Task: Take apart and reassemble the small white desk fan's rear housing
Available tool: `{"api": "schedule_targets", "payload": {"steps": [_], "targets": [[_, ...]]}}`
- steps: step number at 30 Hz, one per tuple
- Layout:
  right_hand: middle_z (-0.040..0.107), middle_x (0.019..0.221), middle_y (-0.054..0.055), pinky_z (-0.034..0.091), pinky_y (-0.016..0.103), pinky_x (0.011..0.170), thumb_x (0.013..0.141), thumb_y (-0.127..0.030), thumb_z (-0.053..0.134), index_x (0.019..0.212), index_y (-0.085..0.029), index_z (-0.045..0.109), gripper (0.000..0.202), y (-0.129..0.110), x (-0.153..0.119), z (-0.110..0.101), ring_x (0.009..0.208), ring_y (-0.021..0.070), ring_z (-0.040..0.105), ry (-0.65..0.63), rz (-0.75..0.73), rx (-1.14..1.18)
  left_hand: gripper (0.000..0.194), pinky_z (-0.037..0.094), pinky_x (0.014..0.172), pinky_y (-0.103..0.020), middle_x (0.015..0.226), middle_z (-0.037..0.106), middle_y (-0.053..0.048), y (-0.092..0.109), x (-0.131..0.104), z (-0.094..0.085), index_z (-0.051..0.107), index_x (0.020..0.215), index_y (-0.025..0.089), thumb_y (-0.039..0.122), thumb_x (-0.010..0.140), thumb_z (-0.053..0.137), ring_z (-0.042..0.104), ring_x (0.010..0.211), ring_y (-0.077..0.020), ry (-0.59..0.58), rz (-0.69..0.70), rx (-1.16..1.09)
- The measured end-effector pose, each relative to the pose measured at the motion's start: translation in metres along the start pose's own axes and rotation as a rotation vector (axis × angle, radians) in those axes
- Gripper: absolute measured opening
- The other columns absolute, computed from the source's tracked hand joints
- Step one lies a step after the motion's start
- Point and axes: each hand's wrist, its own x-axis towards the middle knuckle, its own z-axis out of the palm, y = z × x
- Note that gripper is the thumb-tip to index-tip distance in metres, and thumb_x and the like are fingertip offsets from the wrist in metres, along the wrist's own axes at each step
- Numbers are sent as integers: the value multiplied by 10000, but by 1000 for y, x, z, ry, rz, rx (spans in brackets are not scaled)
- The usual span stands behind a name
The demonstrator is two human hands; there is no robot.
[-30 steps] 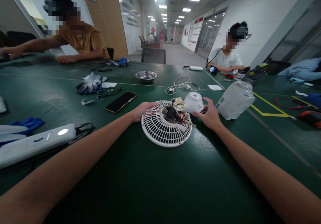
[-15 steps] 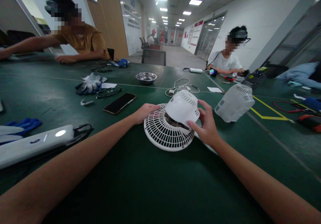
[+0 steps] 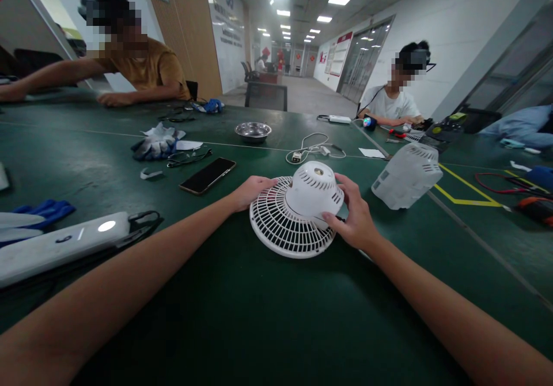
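A white fan grille (image 3: 283, 237) lies on the green table with its slotted side up. Over its middle sits a white motor cover (image 3: 314, 193), a rounded plastic housing with vent slits and a small hole in its top. My right hand (image 3: 356, 216) grips the cover from the right, thumb in front and fingers behind. My left hand (image 3: 251, 192) is closed on the grille's far left rim, thumb on top. The parts beneath the cover are hidden.
Right of my hands stands a translucent white plastic housing (image 3: 406, 177). Behind the grille lies a white cable (image 3: 309, 150), with a steel bowl (image 3: 253, 132) farther back. A phone (image 3: 208, 176), gloves (image 3: 155, 145) and a white power bank-like device (image 3: 64, 248) are leftward. Two people sit across the table.
The motor cover has come down from a tilt to sit level on the grille, hiding the metal parts that showed under it. My right hand moved with it; my left stayed on the rim.
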Motion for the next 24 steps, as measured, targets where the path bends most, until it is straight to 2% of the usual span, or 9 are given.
{"api": "schedule_targets", "payload": {"steps": [2,4,6,8,9,11,15,19,24], "targets": [[647,1406,112,544,658,1056,843,-491,768,1595,-355,345,873,-1,1,-1,1176,374,668,-29,29,21,253,580,916,-408,1100,803,-127,7,-6,3,800,1045,176,391,935,724,752,966,-246,90,91,143],[656,1406,116,562,649,1033,853,-517,766,1604,-344,355,874,-1,2,-1,1149,367,679,-56,49,49,328,518,1057,-431,1291,760,-126,18,-14,9,785,1171,204,377,894,772,704,1177,-287,193,291,359],[660,1410,121,569,640,1029,859,-524,766,1605,-325,379,863,-1,3,-1,1143,362,684,-63,55,68,375,442,1153,-455,1428,695,-117,29,-23,19,763,1256,230,403,925,728,609,1351,-317,147,487,498],[652,1435,125,566,637,1040,868,-511,763,1610,-313,391,853,-1,4,0,1160,366,684,-55,60,75,426,384,1205,-477,1474,666,-111,39,-32,32,756,1281,238,433,901,754,560,1405,-347,11,603,582],[646,1451,126,565,637,1045,870,-504,765,1616,-312,391,857,-1,4,0,1171,369,683,-48,63,78,476,402,1183,-491,1449,679,-125,42,-36,39,740,1312,228,454,893,765,589,1361,-362,-41,611,615],[633,1480,125,562,638,1055,867,-501,776,1626,-317,388,872,-1,4,1,1192,373,678,-42,65,84,617,485,1065,-498,1367,713,-164,45,-41,49,674,1403,192,506,881,777,669,1206,-368,-74,573,668],[609,1528,128,543,644,1083,833,-521,820,1628,-306,390,929,1,5,-1,1261,384,656,-87,4,101,823,511,1003,-548,1305,722,-180,50,-43,55,653,1386,165,605,727,873,667,1152,-390,-73,576,861],[570,1580,133,493,655,1141,811,-515,849,1627,-298,400,956,1,7,-5,1352,400,614,-139,-72,109,879,511,1031,-584,1348,702,-189,56,-45,51,631,1374,155,661,696,870,654,1195,-380,-140,613,962],[559,1593,149,457,669,1174,802,-496,854,1636,-276,389,980,-4,6,-3,1406,421,579,-99,-98,11,889,515,1041,-585,1350,698,-197,51,-45,52,623,1367,147,683,699,861,656,1195,-372,-124,667,961]]}}
